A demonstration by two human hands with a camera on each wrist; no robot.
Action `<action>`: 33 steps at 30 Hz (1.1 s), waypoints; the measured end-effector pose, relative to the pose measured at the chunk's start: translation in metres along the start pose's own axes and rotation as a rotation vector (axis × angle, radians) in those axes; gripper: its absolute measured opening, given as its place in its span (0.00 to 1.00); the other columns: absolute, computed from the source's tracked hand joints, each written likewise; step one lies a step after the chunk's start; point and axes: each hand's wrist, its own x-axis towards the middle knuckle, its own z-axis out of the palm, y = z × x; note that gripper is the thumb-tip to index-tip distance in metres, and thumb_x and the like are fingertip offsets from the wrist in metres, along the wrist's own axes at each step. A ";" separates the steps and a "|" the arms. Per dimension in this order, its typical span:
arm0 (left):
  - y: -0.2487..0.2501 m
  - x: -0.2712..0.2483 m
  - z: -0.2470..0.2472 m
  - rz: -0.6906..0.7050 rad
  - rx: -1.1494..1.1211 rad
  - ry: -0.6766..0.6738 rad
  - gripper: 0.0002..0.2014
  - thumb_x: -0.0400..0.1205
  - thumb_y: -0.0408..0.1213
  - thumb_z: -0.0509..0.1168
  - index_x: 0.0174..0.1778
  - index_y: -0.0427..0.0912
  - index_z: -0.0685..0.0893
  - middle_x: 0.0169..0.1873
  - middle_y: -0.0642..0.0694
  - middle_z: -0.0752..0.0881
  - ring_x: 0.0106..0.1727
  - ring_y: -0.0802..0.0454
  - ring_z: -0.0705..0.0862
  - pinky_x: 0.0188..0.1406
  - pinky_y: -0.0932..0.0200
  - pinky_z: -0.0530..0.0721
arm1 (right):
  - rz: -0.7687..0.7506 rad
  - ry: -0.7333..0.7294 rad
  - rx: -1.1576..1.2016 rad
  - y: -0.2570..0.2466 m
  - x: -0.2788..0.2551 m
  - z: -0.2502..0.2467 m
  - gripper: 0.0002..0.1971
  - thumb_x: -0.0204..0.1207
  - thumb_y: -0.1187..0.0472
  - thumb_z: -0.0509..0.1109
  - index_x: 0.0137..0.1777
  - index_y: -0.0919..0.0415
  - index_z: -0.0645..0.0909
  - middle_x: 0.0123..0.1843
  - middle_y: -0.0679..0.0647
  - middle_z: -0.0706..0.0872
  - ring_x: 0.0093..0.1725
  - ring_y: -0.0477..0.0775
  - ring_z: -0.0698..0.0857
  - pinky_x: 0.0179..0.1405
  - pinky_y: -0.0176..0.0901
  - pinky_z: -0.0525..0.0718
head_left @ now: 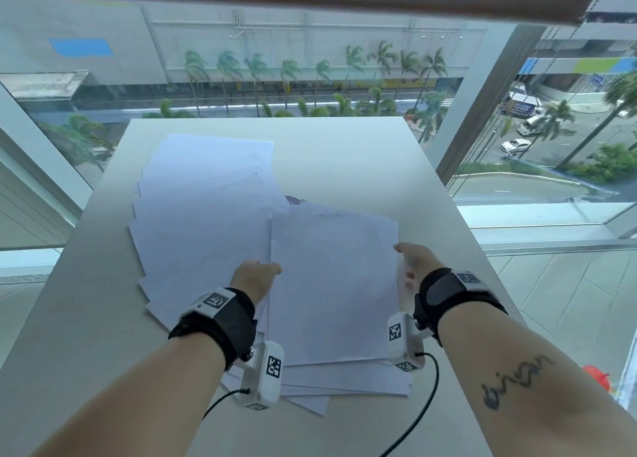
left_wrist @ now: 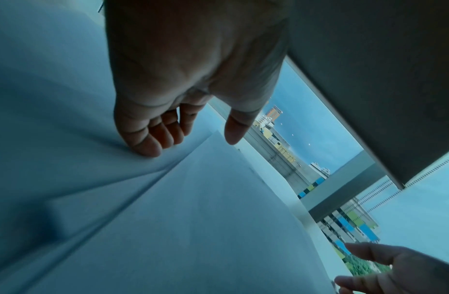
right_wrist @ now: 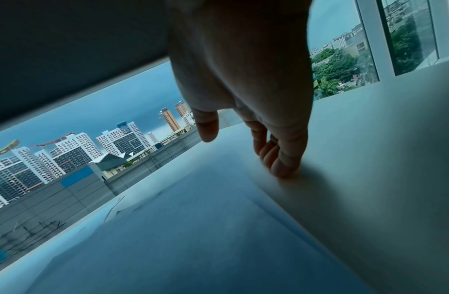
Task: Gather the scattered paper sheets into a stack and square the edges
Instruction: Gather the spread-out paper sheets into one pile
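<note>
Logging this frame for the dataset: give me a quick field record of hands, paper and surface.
surface: white table by a window
near pile: sheets roughly gathered, edges not squared
far pile: fanned sheets at left, overlapping
left hand: at near pile's left edge, fingers curled down onto paper
right hand: at near pile's right edge, fingertips on table
stage: gathering, not squared

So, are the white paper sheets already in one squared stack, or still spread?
Still spread. The white paper sheets lie fanned across the white table, corners sticking out unevenly; only the near pile looks roughly gathered.

Left hand (left_wrist: 193, 75) fingertips (left_wrist: 148, 149) rest on paper sheets (left_wrist: 193, 218).
</note>
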 end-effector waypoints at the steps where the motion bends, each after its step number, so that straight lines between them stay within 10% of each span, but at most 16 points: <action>1: 0.004 0.006 0.002 -0.008 -0.013 0.013 0.15 0.77 0.39 0.62 0.52 0.28 0.78 0.51 0.32 0.79 0.46 0.40 0.75 0.48 0.52 0.73 | 0.000 0.006 0.003 -0.004 0.005 0.000 0.10 0.79 0.55 0.62 0.53 0.60 0.67 0.31 0.52 0.62 0.27 0.51 0.61 0.24 0.42 0.61; 4: 0.015 0.022 0.007 -0.038 -0.017 0.034 0.18 0.77 0.39 0.63 0.56 0.28 0.78 0.49 0.35 0.79 0.50 0.39 0.78 0.50 0.51 0.76 | 0.033 -0.019 0.036 -0.018 0.014 0.005 0.11 0.80 0.54 0.61 0.57 0.57 0.68 0.35 0.55 0.69 0.31 0.55 0.69 0.29 0.42 0.70; 6: 0.023 0.028 0.011 -0.065 0.042 0.049 0.26 0.76 0.41 0.64 0.67 0.30 0.75 0.62 0.35 0.79 0.59 0.36 0.80 0.56 0.50 0.79 | 0.052 -0.082 0.061 -0.026 0.019 0.012 0.22 0.79 0.53 0.61 0.71 0.61 0.69 0.60 0.65 0.79 0.55 0.67 0.80 0.54 0.55 0.81; 8: 0.028 0.030 0.012 -0.088 0.092 0.070 0.32 0.75 0.44 0.65 0.72 0.31 0.70 0.71 0.35 0.72 0.63 0.37 0.78 0.52 0.52 0.77 | 0.043 -0.121 0.014 -0.033 0.021 0.021 0.29 0.79 0.54 0.61 0.77 0.67 0.64 0.77 0.64 0.69 0.73 0.68 0.71 0.69 0.59 0.73; 13: 0.027 0.037 0.005 -0.080 0.072 0.001 0.33 0.74 0.42 0.66 0.74 0.32 0.67 0.71 0.35 0.73 0.69 0.37 0.74 0.63 0.52 0.76 | 0.025 -0.146 -0.052 -0.033 0.015 0.035 0.14 0.79 0.58 0.62 0.62 0.62 0.71 0.45 0.57 0.73 0.42 0.58 0.73 0.43 0.47 0.74; 18: 0.007 0.033 -0.020 0.002 0.112 -0.031 0.30 0.75 0.43 0.63 0.73 0.35 0.69 0.67 0.39 0.74 0.63 0.42 0.74 0.60 0.51 0.72 | 0.018 -0.013 -0.243 0.000 0.005 0.021 0.27 0.74 0.51 0.64 0.69 0.67 0.72 0.55 0.58 0.78 0.55 0.61 0.77 0.57 0.52 0.77; 21: -0.009 0.025 -0.039 0.010 0.219 0.050 0.36 0.70 0.49 0.63 0.76 0.43 0.67 0.76 0.38 0.64 0.74 0.37 0.66 0.71 0.44 0.70 | 0.045 0.007 -0.249 0.033 -0.007 0.010 0.19 0.74 0.53 0.65 0.60 0.65 0.76 0.35 0.54 0.70 0.32 0.54 0.71 0.38 0.44 0.72; 25: -0.030 0.021 -0.065 0.015 0.471 0.184 0.34 0.76 0.44 0.61 0.79 0.43 0.60 0.77 0.37 0.57 0.77 0.35 0.57 0.73 0.41 0.66 | 0.063 -0.037 -0.222 0.071 -0.030 0.015 0.30 0.66 0.52 0.67 0.65 0.70 0.73 0.47 0.59 0.74 0.44 0.60 0.76 0.37 0.45 0.76; 30: -0.054 0.028 -0.094 0.011 0.637 0.184 0.37 0.74 0.47 0.64 0.78 0.39 0.60 0.77 0.35 0.61 0.78 0.34 0.59 0.75 0.43 0.63 | 0.035 -0.095 -0.177 0.088 -0.055 0.031 0.07 0.73 0.60 0.66 0.43 0.62 0.71 0.39 0.57 0.72 0.36 0.56 0.73 0.37 0.46 0.73; 33: -0.053 0.028 -0.105 0.045 0.751 0.156 0.32 0.74 0.48 0.63 0.72 0.36 0.66 0.72 0.32 0.68 0.73 0.35 0.67 0.68 0.47 0.68 | 0.054 -0.024 -0.071 0.087 -0.066 0.030 0.07 0.75 0.62 0.65 0.48 0.64 0.73 0.35 0.55 0.69 0.30 0.54 0.67 0.29 0.43 0.67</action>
